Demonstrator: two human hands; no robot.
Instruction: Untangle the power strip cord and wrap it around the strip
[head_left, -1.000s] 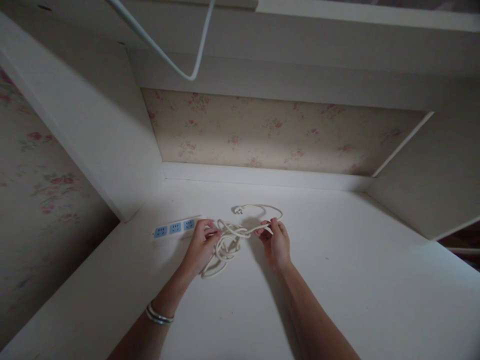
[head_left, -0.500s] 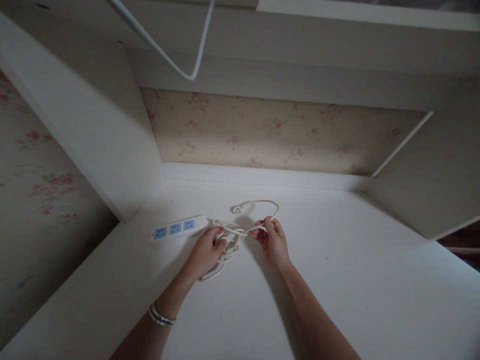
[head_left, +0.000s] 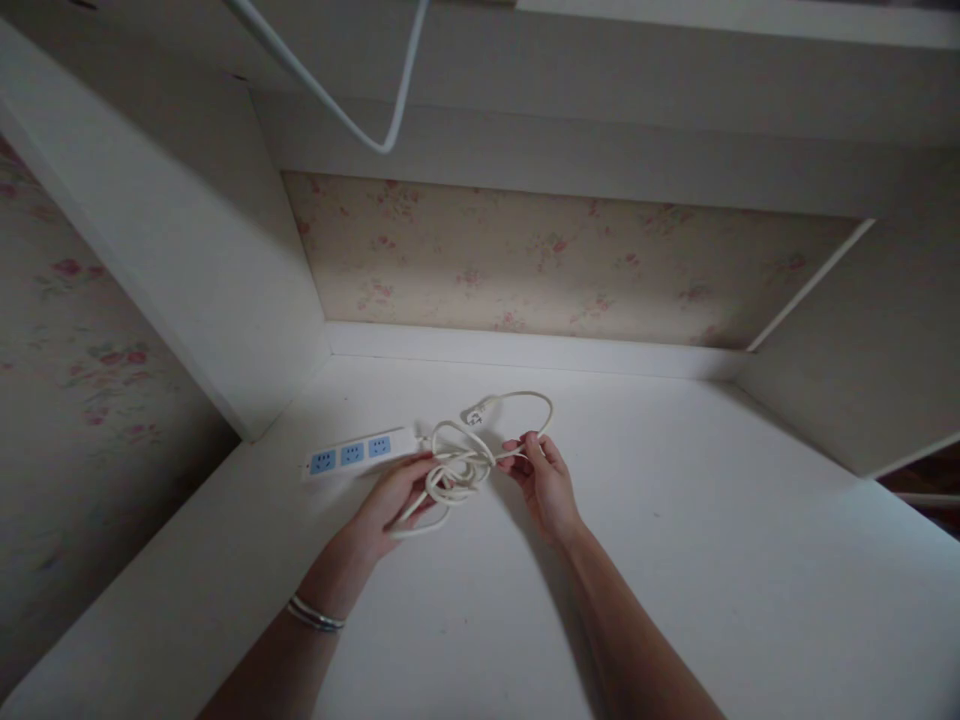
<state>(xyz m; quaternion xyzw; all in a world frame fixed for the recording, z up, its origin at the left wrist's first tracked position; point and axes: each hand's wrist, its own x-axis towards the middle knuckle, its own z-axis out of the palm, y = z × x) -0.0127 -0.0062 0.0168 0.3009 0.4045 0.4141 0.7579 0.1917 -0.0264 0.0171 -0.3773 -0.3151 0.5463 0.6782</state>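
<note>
A white power strip (head_left: pixel 360 457) with blue sockets lies on the white surface to the left. Its cream power cord (head_left: pixel 459 474) is bunched in tangled loops between my hands. My left hand (head_left: pixel 397 497) cradles the bunch from below and the left, its fingers partly hidden under the loops. Between thumb and fingers, my right hand (head_left: pixel 541 478) pinches the cord at the right of the bunch. From there the cord arcs up and back to the plug (head_left: pixel 475 414), which sits behind the tangle.
A white desk-like surface (head_left: pixel 675 560) spreads beneath, with a white side panel (head_left: pixel 187 240) at left and another (head_left: pixel 847 370) at right. Floral wallpaper (head_left: pixel 570 265) shows behind. A thin white cable (head_left: pixel 384 148) hangs in a bend from above.
My left hand has turned and slid under the cord bunch, where it had gripped from above. The loops have spread rounder over it. My right hand keeps its pinch almost unmoved.
</note>
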